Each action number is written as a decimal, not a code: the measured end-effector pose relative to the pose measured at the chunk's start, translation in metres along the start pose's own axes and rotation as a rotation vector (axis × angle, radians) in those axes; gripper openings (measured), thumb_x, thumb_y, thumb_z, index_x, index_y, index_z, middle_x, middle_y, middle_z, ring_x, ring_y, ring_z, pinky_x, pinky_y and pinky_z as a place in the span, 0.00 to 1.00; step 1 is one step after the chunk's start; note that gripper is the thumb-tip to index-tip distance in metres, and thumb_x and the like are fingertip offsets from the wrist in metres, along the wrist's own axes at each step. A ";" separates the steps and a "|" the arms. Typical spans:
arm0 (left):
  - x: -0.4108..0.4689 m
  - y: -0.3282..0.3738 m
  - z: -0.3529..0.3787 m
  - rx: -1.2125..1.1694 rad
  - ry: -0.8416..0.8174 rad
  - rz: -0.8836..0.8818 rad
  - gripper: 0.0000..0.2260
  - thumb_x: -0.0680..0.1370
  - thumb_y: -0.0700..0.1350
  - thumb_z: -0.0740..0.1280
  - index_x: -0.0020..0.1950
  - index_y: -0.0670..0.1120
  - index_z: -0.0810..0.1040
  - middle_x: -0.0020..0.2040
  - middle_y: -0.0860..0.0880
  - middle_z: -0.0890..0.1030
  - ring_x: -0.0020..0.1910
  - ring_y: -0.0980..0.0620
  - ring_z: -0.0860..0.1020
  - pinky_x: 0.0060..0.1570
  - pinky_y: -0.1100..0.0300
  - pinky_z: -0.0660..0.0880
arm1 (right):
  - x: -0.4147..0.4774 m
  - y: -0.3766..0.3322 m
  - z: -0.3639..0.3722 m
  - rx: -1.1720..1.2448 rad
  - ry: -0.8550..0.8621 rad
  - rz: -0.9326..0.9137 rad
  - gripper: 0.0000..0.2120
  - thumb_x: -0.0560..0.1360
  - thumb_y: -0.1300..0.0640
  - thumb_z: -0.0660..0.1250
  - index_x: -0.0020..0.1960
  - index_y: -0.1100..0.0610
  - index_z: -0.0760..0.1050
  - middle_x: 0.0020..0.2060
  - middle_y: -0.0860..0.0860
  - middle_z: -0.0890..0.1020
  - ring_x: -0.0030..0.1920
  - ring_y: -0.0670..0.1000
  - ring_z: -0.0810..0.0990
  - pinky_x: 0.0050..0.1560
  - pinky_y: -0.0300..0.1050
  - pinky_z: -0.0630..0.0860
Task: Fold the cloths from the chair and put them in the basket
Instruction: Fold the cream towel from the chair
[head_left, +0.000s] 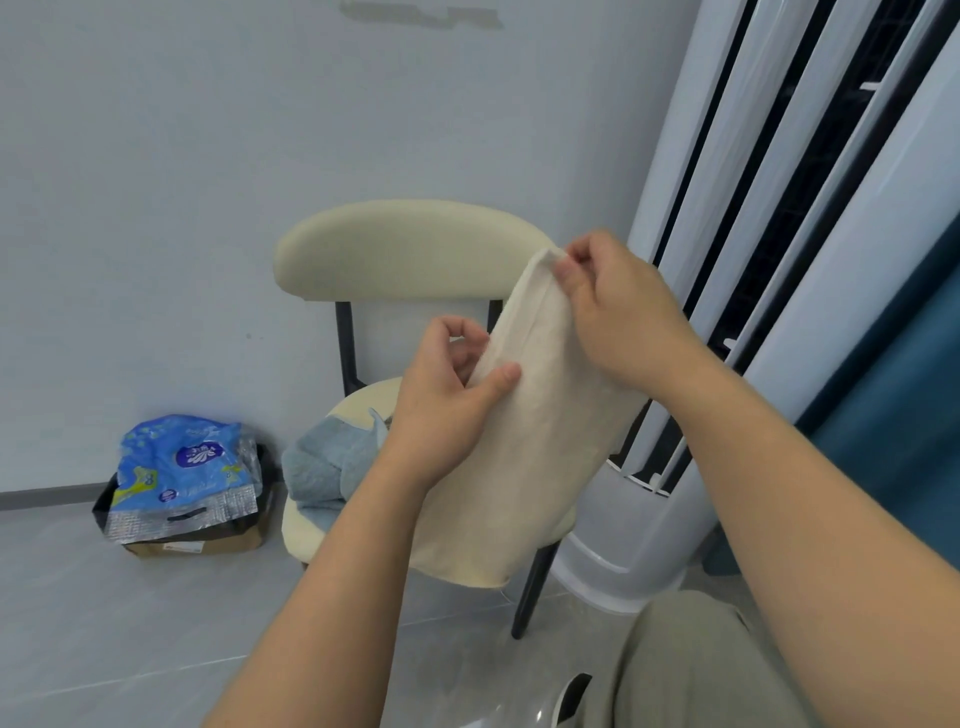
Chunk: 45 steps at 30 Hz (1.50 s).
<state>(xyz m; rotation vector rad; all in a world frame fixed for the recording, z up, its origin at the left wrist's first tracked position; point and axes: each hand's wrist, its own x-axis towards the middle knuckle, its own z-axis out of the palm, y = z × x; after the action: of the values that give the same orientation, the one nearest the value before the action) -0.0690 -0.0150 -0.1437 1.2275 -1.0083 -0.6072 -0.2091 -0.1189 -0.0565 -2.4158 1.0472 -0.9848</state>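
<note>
A cream cloth (540, 441) hangs in the air in front of the chair (405, 249), held up by both hands and draping down past the front edge of the seat. The right hand (618, 317) pinches its top corner between thumb and fingertips, level with the right end of the chair's backrest. The left hand (452, 400) grips the cloth's left edge lower down, thumb pressed on the near face and fingers curled behind it. The cloth runs slantwise between the two grips, and its bottom hem hangs loose below the seat's front right edge. On the seat, toward its left edge, lies a crumpled light blue cloth (322, 467), partly hidden by the left forearm. The chair has a cream padded backrest and seat on dark metal legs and stands on a grey tiled floor (104, 623) against a pale wall (156, 156). Just to its right stands a tall white tower appliance (701, 260) with dark vertical slots, and a teal curtain (904, 395) hangs beyond that. On the floor by the wall, left of the chair, sits a cardboard box (208, 543) holding a blue and silver plastic package (182, 473). A knee in beige trousers (696, 670) shows at the lower right.
</note>
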 end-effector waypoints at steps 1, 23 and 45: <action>0.000 -0.003 0.000 0.032 -0.009 0.014 0.14 0.76 0.44 0.75 0.55 0.51 0.72 0.49 0.48 0.85 0.50 0.45 0.83 0.54 0.42 0.80 | 0.005 -0.002 -0.004 -0.016 0.013 -0.019 0.14 0.85 0.43 0.54 0.59 0.51 0.70 0.48 0.45 0.77 0.50 0.50 0.76 0.49 0.47 0.70; 0.013 -0.049 -0.016 0.596 -0.249 0.005 0.10 0.81 0.51 0.66 0.47 0.49 0.85 0.50 0.53 0.81 0.52 0.55 0.76 0.52 0.57 0.74 | 0.064 -0.011 -0.047 -0.214 0.207 -0.472 0.15 0.87 0.51 0.53 0.60 0.62 0.70 0.45 0.47 0.75 0.45 0.49 0.72 0.50 0.43 0.62; 0.009 -0.071 0.000 0.530 -0.162 -0.018 0.19 0.72 0.54 0.77 0.57 0.56 0.73 0.53 0.59 0.75 0.52 0.61 0.74 0.44 0.68 0.68 | 0.078 0.001 -0.052 -0.193 0.358 -0.275 0.17 0.86 0.47 0.50 0.61 0.58 0.69 0.46 0.47 0.74 0.46 0.52 0.73 0.47 0.47 0.66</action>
<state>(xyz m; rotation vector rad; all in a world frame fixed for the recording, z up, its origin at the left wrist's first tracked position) -0.0553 -0.0417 -0.2089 1.6703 -1.3488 -0.4704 -0.2077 -0.1788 0.0157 -2.6537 0.9739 -1.5181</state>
